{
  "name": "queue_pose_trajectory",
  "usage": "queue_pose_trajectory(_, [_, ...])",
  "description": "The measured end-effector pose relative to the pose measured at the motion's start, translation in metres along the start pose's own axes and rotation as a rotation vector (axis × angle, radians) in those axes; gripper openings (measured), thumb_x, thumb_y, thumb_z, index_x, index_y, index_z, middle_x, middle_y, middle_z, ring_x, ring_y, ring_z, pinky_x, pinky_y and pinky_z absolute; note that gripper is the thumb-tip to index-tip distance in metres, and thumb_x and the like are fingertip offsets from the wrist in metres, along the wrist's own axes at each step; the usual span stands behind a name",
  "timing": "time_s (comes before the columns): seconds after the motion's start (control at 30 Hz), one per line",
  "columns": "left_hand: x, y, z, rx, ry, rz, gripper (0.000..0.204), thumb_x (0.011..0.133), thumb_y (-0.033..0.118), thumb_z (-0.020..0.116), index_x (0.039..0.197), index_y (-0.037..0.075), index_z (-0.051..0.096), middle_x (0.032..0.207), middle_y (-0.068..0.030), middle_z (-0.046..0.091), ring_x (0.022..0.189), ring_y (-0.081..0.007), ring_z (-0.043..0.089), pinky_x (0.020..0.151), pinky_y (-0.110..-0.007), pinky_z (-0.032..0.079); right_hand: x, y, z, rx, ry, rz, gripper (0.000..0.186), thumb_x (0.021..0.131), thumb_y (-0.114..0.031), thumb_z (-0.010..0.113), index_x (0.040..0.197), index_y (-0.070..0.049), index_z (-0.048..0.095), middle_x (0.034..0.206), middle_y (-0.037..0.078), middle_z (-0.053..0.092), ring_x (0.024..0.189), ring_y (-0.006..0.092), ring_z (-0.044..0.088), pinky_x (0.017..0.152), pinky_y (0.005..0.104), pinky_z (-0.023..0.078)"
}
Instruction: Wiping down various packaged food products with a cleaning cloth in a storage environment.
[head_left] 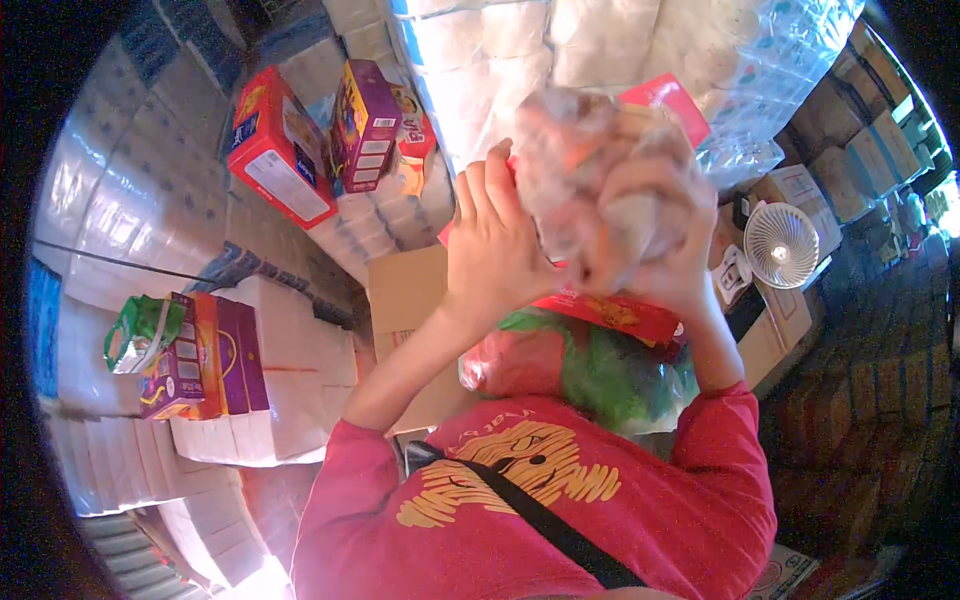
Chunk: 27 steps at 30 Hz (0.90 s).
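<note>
A blurred clear bag of mixed pale, pinkish and orange pieces [610, 190] is held up in front of me; I cannot make out what the pieces are. My right hand [685, 270], smeared by motion, grips the bag's lower right side. Behind and below it is a red box [630, 318], its red flap [672, 105] showing at the upper right. My left hand [500, 235] holds the box's left edge, fingers bent over it. Under the box lies a clear plastic bag with red and green contents [600, 365], near my chest.
Large plastic-wrapped packs of white rolls [600, 40] stand ahead. Red [285, 150] and purple [365, 125] boxes sit on packs at the upper left. More purple-orange boxes [225, 350] and a green pouch [145, 335] are at left. A cardboard carton [410, 285] and white fan [780, 245] flank me.
</note>
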<state>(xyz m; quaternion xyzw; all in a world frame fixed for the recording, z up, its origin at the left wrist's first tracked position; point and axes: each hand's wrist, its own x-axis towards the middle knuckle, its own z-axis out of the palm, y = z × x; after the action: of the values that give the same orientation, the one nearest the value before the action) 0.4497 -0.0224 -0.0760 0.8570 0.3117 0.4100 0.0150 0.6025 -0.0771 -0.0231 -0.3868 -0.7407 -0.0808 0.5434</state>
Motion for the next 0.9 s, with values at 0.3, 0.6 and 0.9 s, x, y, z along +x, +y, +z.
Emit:
queue_pose_trajectory(0.3, [-0.009, -0.012, 0.003, -0.070, 0.077, -0.043, 0.105, 0.053, 0.041, 0.080, 0.123, -0.011, 0.022, 0.110, -0.0244, 0.040, 0.097, -0.0401, 0.044, 0.081, -0.044, 0.043, 0.001, 0.123, -0.043, -0.342, 0.208, 0.248, 0.032, 0.072, -0.009, 0.072, 0.101, -0.006, 0.058, 0.095, 0.004, 0.060, 0.080, 0.0158, 0.061, 0.067, 0.0269, 0.050])
queue_pose_trajectory(0.6, [-0.007, 0.005, -0.001, 0.157, 0.025, 0.079, 0.098, 0.056, 0.041, 0.077, 0.123, -0.011, 0.027, 0.103, -0.0204, 0.042, 0.093, -0.0377, 0.045, 0.082, -0.042, 0.040, -0.006, 0.007, 0.000, -0.036, 0.021, 0.046, 0.038, 0.057, -0.019, 0.077, 0.090, -0.009, 0.061, 0.097, 0.010, 0.059, 0.094, 0.0248, 0.055, 0.083, 0.0376, 0.043])
queue_pose_trajectory(0.9, [-0.002, 0.010, 0.003, -0.047, 0.108, -0.044, 0.104, 0.053, 0.045, 0.079, 0.125, -0.009, 0.026, 0.100, -0.0193, 0.043, 0.091, -0.0359, 0.045, 0.078, -0.040, 0.043, -0.007, 0.132, -0.042, -0.270, 0.296, 0.319, 0.030, 0.072, -0.015, 0.072, 0.096, -0.002, 0.059, 0.093, 0.009, 0.060, 0.082, 0.0188, 0.059, 0.073, 0.0304, 0.046])
